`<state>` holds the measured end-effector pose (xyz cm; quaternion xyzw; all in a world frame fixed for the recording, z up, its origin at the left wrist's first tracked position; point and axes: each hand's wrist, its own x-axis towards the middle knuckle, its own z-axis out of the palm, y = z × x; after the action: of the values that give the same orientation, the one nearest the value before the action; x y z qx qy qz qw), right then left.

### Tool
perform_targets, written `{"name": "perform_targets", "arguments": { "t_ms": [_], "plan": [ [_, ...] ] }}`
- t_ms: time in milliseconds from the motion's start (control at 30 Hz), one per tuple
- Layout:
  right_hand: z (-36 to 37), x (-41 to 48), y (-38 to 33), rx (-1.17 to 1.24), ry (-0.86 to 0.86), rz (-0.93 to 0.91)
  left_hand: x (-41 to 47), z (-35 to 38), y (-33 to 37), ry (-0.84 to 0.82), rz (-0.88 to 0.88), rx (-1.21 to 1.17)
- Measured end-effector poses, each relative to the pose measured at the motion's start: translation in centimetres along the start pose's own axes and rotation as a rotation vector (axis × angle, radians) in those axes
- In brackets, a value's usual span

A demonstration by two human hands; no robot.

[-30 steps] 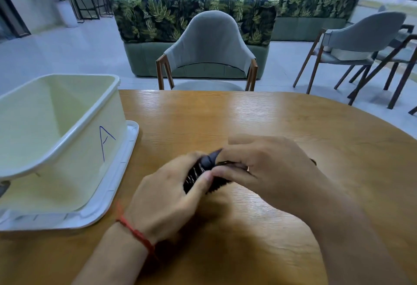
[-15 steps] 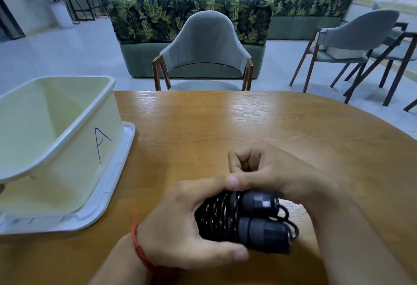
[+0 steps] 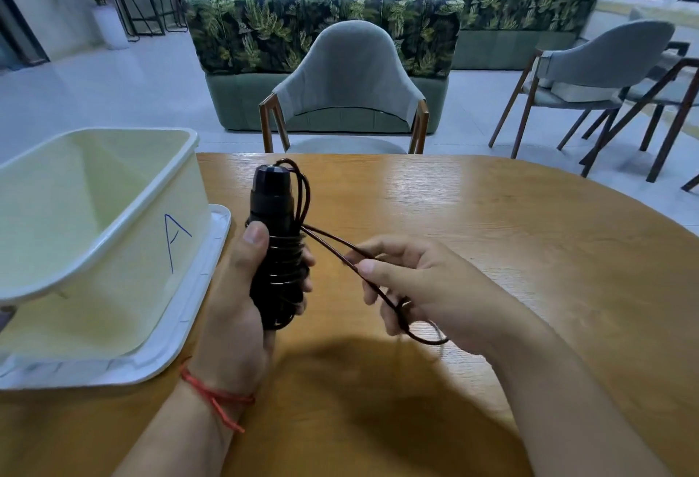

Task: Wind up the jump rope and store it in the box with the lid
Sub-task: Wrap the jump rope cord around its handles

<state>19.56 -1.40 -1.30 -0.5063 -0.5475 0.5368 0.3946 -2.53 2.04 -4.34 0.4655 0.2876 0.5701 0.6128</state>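
My left hand grips the black jump rope handles upright above the table, with dark cord wound around them. A loose loop of the cord runs from the handles to my right hand, which pinches it between thumb and fingers; the loop's end hangs below that hand. The pale yellow box, marked with a blue "A", stands open on the left, sitting on its white lid.
The round wooden table extends to the right and front. A grey chair stands at the far edge, more chairs at the right, and a leaf-patterned sofa behind with people seated beyond it.
The handles have turned from lying sideways low over the table to standing upright in my left hand. My right hand has come off the bundle and pulled out a loop of cord.
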Motion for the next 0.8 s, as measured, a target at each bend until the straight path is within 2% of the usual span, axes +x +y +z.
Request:
{"name": "perform_targets", "arguments": {
  "t_ms": [133,233,467,567,633,700,800],
  "plan": [
    [-1.0,0.2,0.1,0.092,0.129,0.064,0.6,-0.2,0.5,0.144,0.001,0.103],
    [-2.2,-0.1,-0.2,0.005,0.144,0.081,1.1,-1.0,0.9,0.227,0.121,0.465],
    [-3.4,-2.0,-2.0,-0.278,0.075,0.111,1.0,-1.1,0.6,0.328,0.204,1.091],
    [-2.9,-3.0,-3.3,-0.414,0.057,0.056,1.0,-0.9,-0.3,0.243,0.223,1.384],
    [-2.1,-3.5,-4.0,-0.479,-0.038,-0.035,0.8,-0.5,-0.8,0.158,0.207,1.523],
    [-1.0,-3.7,-4.1,-0.545,-0.125,-0.135,0.4,-0.1,-1.0,0.058,0.203,1.574],
    [-0.5,-3.3,-4.1,-0.511,-0.077,-0.253,-0.6,1.0,-0.5,-0.129,0.219,1.555]
  ]
}}
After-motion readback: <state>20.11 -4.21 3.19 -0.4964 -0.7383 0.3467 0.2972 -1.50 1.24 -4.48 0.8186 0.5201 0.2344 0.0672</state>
